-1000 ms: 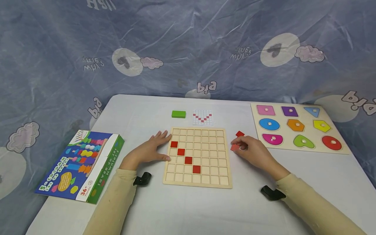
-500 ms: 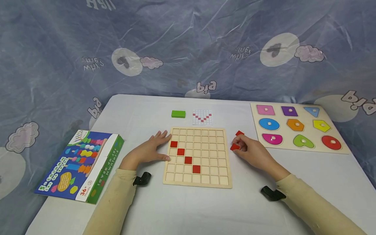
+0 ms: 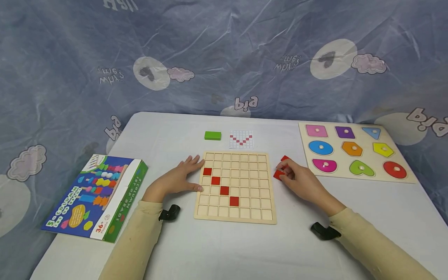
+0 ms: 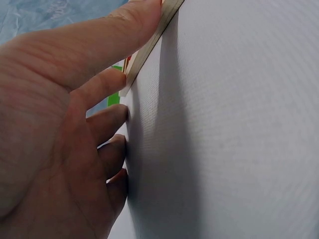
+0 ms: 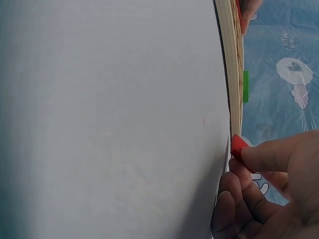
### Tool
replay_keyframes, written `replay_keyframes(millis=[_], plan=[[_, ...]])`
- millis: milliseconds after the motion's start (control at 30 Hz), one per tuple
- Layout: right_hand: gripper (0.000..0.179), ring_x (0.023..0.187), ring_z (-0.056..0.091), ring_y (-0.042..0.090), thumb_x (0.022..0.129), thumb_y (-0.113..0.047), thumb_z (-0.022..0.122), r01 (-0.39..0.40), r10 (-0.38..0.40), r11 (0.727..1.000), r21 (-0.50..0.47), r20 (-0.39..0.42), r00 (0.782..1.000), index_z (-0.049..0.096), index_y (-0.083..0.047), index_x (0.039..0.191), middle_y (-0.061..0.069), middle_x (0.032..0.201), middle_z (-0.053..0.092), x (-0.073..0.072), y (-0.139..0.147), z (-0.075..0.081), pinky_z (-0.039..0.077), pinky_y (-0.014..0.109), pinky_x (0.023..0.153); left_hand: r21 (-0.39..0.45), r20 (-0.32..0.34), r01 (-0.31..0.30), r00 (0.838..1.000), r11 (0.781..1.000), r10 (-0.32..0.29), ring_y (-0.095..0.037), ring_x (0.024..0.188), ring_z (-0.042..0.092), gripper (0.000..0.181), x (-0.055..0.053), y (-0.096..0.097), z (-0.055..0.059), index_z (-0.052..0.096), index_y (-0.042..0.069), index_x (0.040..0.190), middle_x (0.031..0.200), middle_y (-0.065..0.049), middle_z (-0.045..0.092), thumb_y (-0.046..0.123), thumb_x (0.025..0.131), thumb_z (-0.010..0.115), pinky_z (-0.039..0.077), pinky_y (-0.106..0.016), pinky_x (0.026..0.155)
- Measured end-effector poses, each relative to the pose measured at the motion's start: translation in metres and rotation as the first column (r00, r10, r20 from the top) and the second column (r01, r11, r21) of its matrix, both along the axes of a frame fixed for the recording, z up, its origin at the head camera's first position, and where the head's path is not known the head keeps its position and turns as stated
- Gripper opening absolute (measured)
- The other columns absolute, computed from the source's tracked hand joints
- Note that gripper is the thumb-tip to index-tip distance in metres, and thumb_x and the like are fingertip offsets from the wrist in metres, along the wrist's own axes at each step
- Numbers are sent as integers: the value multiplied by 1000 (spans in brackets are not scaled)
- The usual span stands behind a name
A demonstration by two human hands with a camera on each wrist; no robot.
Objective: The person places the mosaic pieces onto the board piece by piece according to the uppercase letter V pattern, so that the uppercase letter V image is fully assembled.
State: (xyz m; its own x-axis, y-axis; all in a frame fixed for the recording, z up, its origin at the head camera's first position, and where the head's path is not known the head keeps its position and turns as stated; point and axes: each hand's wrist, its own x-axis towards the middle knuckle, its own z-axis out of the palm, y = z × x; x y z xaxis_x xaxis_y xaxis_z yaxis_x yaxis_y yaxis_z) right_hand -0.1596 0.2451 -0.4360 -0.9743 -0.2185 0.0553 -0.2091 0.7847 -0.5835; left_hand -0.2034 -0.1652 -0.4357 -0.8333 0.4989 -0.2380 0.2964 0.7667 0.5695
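Note:
A wooden grid board (image 3: 250, 161) lies in the middle of the table, with a diagonal of several red square tiles set in its cells, one being a tile (image 3: 234, 201) low in the grid. My left hand (image 3: 175, 179) is at the board's left edge, fingers spread; thumb and index fingertip touch its side in the left wrist view. Right of the board, my right hand (image 3: 301, 179) pinches a red square tile (image 5: 238, 146) between thumb and fingers. Another red tile (image 3: 284, 158) shows just behind those fingers, partly hidden.
Behind the board are a green block (image 3: 212, 135) and a small pattern card (image 3: 241, 139) with a red V. A shape puzzle board (image 3: 336, 155) lies at the back right. On the left is a blue-green toy box (image 3: 94, 198).
The red tile in my right hand has turned from a pale, glinting angle to plain red and shifted slightly left toward the board. My left hand has stayed in place.

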Motion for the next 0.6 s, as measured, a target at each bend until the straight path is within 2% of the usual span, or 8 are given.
replay_keyframes(millis=[333, 600], plan=[[25, 82, 61, 19, 94, -6, 69, 8, -9, 1000, -24, -50, 999, 68, -10, 119, 4, 91, 64, 1, -4, 3, 54, 31, 73, 1, -7, 13, 1000, 1000, -13, -33, 157, 2, 102, 0, 0, 0, 30, 14, 161, 169, -11, 14, 41, 80, 86, 6, -51, 126], [22, 84, 62, 19, 94, -10, 72, 17, -19, 999, -46, -38, 999, 70, -11, 116, 1, 92, 67, 6, -7, 6, 55, 30, 73, -1, -6, 6, 1000, 1000, -6, -31, 157, 3, 102, 0, 1, 1, 31, 15, 161, 169, -10, 14, 39, 79, 86, 6, -49, 126]])
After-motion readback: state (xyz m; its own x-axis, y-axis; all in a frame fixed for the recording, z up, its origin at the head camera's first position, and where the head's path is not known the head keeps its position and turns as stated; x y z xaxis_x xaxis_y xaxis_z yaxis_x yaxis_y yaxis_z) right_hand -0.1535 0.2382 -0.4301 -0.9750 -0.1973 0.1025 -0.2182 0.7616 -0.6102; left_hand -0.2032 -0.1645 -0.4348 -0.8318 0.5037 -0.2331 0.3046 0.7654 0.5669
